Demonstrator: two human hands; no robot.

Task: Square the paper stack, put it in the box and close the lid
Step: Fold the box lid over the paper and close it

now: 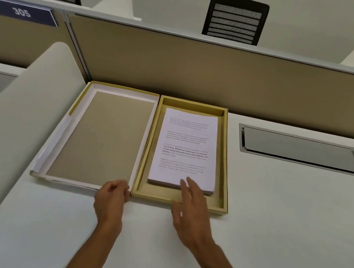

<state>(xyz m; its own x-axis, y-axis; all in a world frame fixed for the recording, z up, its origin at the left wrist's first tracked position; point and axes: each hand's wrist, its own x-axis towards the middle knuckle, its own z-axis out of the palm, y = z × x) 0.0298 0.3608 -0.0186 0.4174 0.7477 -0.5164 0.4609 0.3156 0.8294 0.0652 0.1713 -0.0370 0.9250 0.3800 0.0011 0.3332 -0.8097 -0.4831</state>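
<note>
- Left hand (112, 197): fingers curled inward, thumb and fingertips pinching the near right corner of the flat yellow cardboard lid (103, 137). Grip is on the lid's edge only.
- Right hand (192, 212): fingers spread and extended, gripping nothing. The fingertips (185, 183) lie over the near edge of the stack of white printed paper sheets (186, 148); whether they press on it or hover just above cannot be told.
- Paper stack: lies flat inside the shallow yellow cardboard box (226, 162), edges aligned, a margin of box floor showing all round. From the stack's centre, the right hand sits at 6 o'clock.
- Lid: lies open, inner side up, brown panel with white border, at 9 o'clock from the box and touching it along their shared long edge.
- Both rest on the white desk (273, 214), against the tan fabric partition (202, 69) at 12 o'clock.
- Writing: the top sheet carries four paragraphs of small print; legible fragments of the bold lines read "way of living", "community bonds". Remaining text is too blurred to read.
- Label: a dark blue sign (22, 11) at 10 o'clock on the partition reads "305".
- A grey metal cable hatch (300, 150) is set into the desk at 3 o'clock from the box, well apart.
</note>
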